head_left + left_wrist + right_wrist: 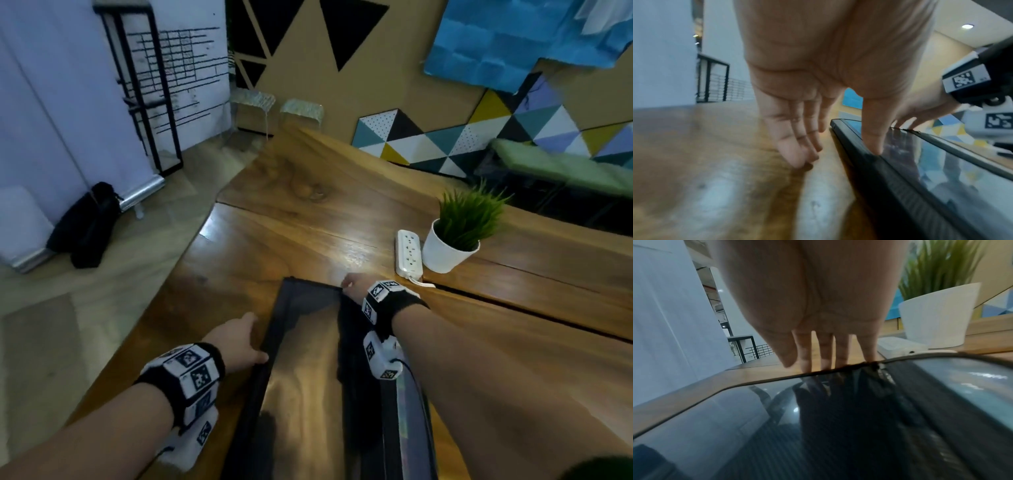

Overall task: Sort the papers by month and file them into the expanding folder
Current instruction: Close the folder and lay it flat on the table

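A dark expanding folder point(301, 342) with a glossy cover lies flat on the wooden table point(308, 212), its long side running away from me. My left hand point(239, 339) is at its left edge. In the left wrist view the left hand point(838, 154) has its thumb point(873, 142) resting on the folder point(900, 170) rim, while the straight fingers point(795, 151) point down to the table beside it. My right hand point(351, 286) is at the far right corner; straight fingers point(826, 352) reach down behind the folder's point(818, 418) far edge. No papers are in view.
A white pot with a green plant point(448, 240) and a white power strip point(408, 253) stand just beyond my right hand. The table's left edge runs close to my left arm. A black bag point(89, 229) lies on the floor at left.
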